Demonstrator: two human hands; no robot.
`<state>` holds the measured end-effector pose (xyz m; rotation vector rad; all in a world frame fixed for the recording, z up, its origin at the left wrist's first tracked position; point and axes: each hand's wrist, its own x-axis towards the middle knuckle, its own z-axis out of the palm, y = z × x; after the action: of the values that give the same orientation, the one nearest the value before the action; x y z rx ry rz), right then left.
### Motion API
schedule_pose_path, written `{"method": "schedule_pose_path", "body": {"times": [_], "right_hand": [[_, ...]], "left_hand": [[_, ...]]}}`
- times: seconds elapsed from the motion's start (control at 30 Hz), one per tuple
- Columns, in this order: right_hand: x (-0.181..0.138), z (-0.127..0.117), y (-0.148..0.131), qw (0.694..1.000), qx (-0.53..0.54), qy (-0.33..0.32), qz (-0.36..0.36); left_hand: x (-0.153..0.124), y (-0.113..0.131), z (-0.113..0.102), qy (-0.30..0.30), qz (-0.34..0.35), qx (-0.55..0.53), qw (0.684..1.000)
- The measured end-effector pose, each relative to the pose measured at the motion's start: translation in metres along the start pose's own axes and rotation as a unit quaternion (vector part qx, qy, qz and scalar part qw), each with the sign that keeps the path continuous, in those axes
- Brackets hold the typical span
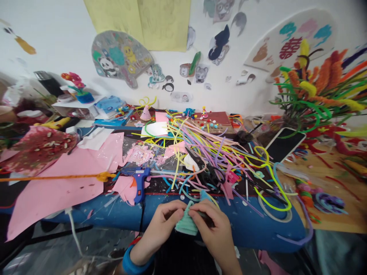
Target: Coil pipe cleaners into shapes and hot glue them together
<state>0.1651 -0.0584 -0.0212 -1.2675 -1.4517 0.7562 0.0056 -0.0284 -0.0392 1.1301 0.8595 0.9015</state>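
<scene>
Between my two hands, just over the near edge of the blue-covered table (114, 208), is a mint-green cone-like piece (187, 225), seemingly coiled from pipe cleaners. My left hand (164, 225) pinches it near the top from the left. From the right, the thumb and fingers of my right hand (213, 223) press on the same top end. A small blue pointed piece (204, 194) shows just behind my right fingers. Beyond my hands lies a heap of loose pastel pipe cleaners (197, 141). Part of the mint-green piece is hidden by my fingers.
A blue glue gun (140, 185) lies left of my hands, its cord hanging down. Pink sheets (69, 194) cover the left side. Black-handled scissors (209, 173) rest among the pipe cleaners. A phone (283, 145) leans at right, near a bunch of pipe-cleaner flowers (323, 84).
</scene>
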Motion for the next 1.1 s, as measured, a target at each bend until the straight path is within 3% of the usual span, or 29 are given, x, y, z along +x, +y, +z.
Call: {"method": "schedule_pose_path", "body": {"times": [0.3,0.43,0.57,0.67,0.83,1.1], "right_hand": [[-0.0007,0.0022,0.0004,0.996,-0.054,0.021,-0.071],[-0.0017,0.0021,0.0011,0.999,-0.024,0.021,-0.016],[-0.0014,-0.0004,0.0031,0.999,-0.017,0.016,0.044],[-0.0007,-0.0008,0.0027,0.999,-0.026,-0.004,0.032],[-0.0007,0.0031,-0.0009,0.998,-0.059,0.007,-0.007],[-0.0011,0.0045,-0.0001,0.998,-0.065,0.0,0.018]], "left_hand": [[-0.0059,0.0086,-0.0017,-0.012,-0.024,0.026,0.999],[-0.0052,0.0074,0.0,0.02,-0.018,0.033,0.999],[-0.0053,0.01,-0.0014,0.01,-0.011,0.026,1.0],[-0.0044,0.0098,-0.0017,0.014,0.001,0.037,0.999],[-0.0009,0.0045,0.0025,0.073,0.006,0.052,0.996],[0.0007,0.0069,0.0047,0.084,0.061,0.109,0.989]]}}
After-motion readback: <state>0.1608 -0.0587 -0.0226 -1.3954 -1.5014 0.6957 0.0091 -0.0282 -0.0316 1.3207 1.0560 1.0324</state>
